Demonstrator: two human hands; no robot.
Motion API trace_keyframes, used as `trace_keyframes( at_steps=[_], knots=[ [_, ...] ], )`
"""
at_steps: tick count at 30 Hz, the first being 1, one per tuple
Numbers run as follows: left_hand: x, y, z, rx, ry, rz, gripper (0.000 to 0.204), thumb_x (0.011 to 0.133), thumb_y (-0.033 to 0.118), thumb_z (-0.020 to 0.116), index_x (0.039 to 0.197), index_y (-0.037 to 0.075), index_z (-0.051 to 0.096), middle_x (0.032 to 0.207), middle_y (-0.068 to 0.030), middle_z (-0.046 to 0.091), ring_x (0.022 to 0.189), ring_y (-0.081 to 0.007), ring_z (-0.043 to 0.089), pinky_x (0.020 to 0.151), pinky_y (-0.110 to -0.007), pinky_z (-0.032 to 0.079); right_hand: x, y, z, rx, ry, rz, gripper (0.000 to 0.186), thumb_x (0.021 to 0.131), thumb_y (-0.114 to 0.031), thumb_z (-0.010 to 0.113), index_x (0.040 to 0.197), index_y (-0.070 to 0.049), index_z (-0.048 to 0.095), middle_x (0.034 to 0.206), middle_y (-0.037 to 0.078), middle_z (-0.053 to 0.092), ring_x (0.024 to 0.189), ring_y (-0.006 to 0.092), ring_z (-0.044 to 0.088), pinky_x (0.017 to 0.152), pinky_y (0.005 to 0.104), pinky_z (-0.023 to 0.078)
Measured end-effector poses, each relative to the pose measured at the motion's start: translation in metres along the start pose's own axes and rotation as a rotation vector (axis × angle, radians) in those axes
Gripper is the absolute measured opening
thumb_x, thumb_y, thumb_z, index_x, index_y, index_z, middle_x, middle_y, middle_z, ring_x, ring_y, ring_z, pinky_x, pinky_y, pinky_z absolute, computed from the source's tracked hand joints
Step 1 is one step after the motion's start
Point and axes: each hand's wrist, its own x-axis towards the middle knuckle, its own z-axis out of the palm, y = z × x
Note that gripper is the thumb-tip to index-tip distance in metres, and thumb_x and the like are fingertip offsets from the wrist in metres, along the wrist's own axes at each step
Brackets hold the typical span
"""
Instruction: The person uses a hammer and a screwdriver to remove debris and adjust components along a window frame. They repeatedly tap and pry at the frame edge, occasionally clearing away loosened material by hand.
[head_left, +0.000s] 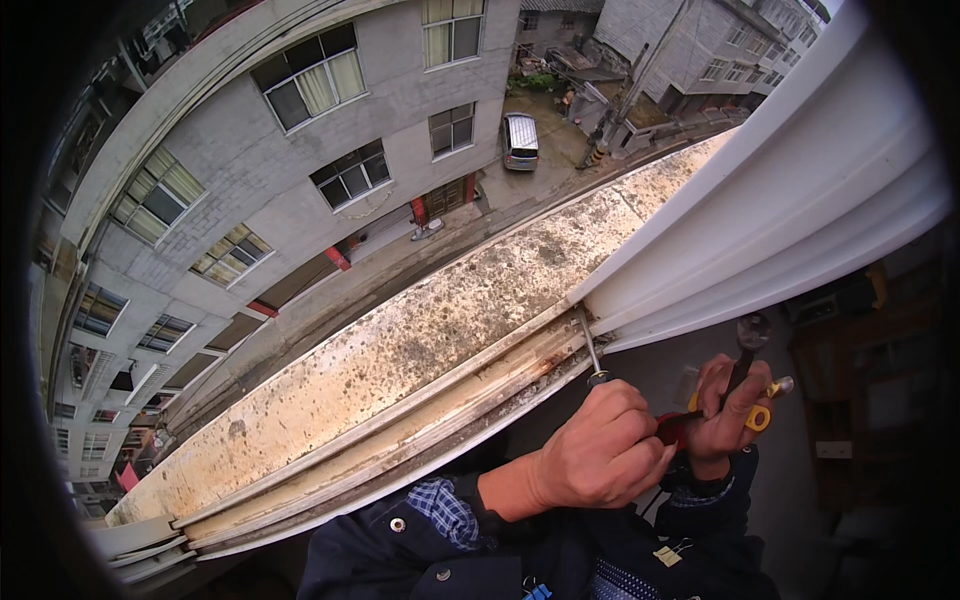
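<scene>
My left hand (605, 445) is closed around the black-and-yellow handle of a screwdriver (590, 341), whose shaft reaches into the window track (480, 405) at the foot of a white frame (750, 190). Just right of it, my right hand (722, 415) grips a bundle of tools: a dark one with a rounded metal head (752, 333) sticking upward, and yellow-handled ones (757, 418). A red-and-black piece (672, 430) shows between both hands; which hand holds it I cannot tell. The fingertips of my left hand are partly hidden.
A stained, speckled outer ledge (420, 330) runs diagonally beyond the track, high above a street with a parked silver van (520, 140). A grey building (250, 150) with several windows stands opposite. Indoors at the right, dark wooden furniture (830, 380) sits in shadow.
</scene>
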Motion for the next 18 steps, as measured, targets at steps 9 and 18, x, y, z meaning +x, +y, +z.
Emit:
trace_keyframes(
  at_steps=[9, 18],
  knots=[
    [-0.007, -0.006, 0.017, 0.058, -0.023, 0.060, 0.019, 0.074, 0.002, 0.080, 0.075, 0.002, 0.061, 0.078, -0.0087, 0.054, 0.074, -0.0268, 0.057, 0.070, -0.039, 0.049, -0.003, 0.005, -0.003, 0.035, 0.008, 0.010, 0.046, 0.110, -0.041, 0.043, 0.078, -0.007, 0.047, 0.057, 0.001, 0.043, 0.048, 0.0091, 0.040, 0.045, 0.0241, 0.031],
    [-0.024, -0.016, 0.016, 0.206, -0.276, 0.238, 0.015, 0.072, 0.008, 0.072, 0.073, 0.002, 0.058, 0.072, -0.0071, 0.046, 0.069, -0.0268, 0.051, 0.075, -0.041, 0.049, -0.001, -0.005, -0.002, 0.004, -0.042, -0.044, 0.044, 0.110, -0.040, 0.043, 0.083, -0.007, 0.048, 0.060, 0.001, 0.044, 0.049, 0.0078, 0.041, 0.048, 0.0240, 0.032]
  ],
)
